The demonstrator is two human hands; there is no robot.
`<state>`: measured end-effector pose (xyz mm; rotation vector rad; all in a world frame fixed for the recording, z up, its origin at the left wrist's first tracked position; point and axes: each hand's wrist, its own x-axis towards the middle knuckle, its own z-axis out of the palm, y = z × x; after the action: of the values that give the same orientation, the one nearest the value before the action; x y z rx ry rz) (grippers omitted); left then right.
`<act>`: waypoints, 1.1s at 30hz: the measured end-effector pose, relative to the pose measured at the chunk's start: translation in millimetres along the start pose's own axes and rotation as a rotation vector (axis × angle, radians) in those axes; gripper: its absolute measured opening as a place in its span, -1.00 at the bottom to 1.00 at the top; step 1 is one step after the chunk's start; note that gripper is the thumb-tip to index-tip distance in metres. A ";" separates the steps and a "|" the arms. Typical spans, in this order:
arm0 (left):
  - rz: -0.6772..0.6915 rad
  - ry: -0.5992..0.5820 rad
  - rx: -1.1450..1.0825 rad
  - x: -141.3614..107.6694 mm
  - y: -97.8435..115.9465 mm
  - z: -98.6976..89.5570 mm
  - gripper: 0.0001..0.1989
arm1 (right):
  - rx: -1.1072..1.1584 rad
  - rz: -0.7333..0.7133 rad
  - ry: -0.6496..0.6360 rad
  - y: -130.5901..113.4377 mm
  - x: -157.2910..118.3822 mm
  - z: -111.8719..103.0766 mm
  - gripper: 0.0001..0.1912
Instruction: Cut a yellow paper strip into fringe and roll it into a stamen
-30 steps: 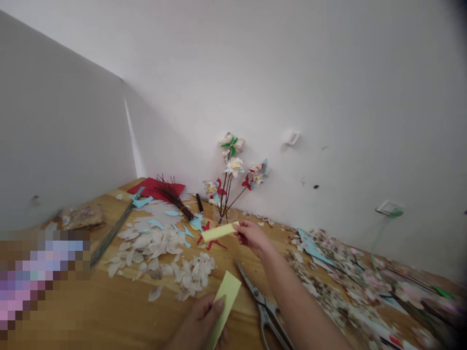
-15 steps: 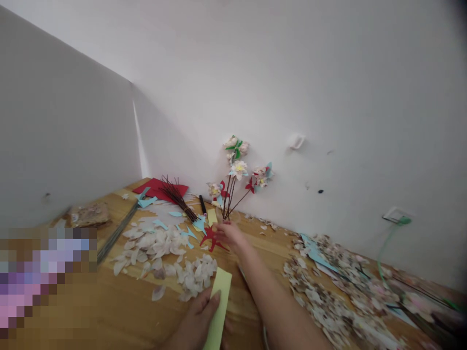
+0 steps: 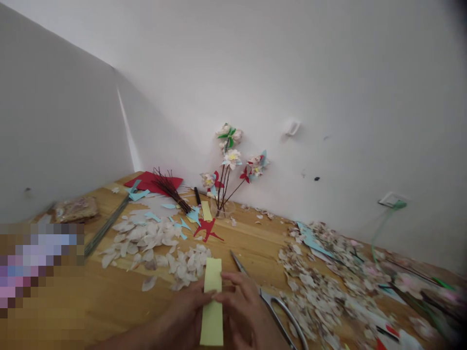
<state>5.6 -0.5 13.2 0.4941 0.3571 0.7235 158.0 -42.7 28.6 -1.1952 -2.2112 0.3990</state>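
A strip of pale yellow paper (image 3: 212, 323) stands lengthwise in front of me, held from both sides. My left hand (image 3: 191, 304) pinches its left edge, thumb across the front. On the opposite edge, my right hand (image 3: 242, 304) closes its thumb and fingers on the same strip. Metal scissors (image 3: 272, 299) lie on the wooden table just right of my right hand, partly hidden by it. Beyond the strip are a pile of whitish petals (image 3: 189, 265) and a red paper scrap (image 3: 207, 229).
Handmade flowers on twigs (image 3: 228, 182) stand in a clear holder against the wall. Behind the petals lie a bundle of twigs (image 3: 175, 194), red paper (image 3: 146, 181) and blue scraps (image 3: 151, 216). Dried petals (image 3: 314, 287) spread over the right side. A green cord (image 3: 377, 233) hangs from a wall socket.
My right hand has come back from near the red scrap and the flower stems to the yellow strip, now gripping it too. The scissors have come into view as the arm withdrew.
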 end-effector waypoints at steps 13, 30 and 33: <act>-0.118 -0.064 0.030 -7.0 5.4 3.4 -0.73 | 0.314 0.112 0.210 7.5 -7.7 5.6 -0.82; -0.287 -0.043 0.231 -7.3 -6.7 5.9 -0.79 | 0.706 0.648 0.367 5.6 -9.8 25.6 -0.86; -0.297 -0.023 0.240 -7.2 -3.4 7.6 -0.74 | 0.708 0.652 0.462 4.4 -8.4 26.5 -0.86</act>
<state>5.9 -10.1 18.6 0.6595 0.4877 0.3883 147.9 -46.9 2.6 -1.3748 -1.0937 0.9547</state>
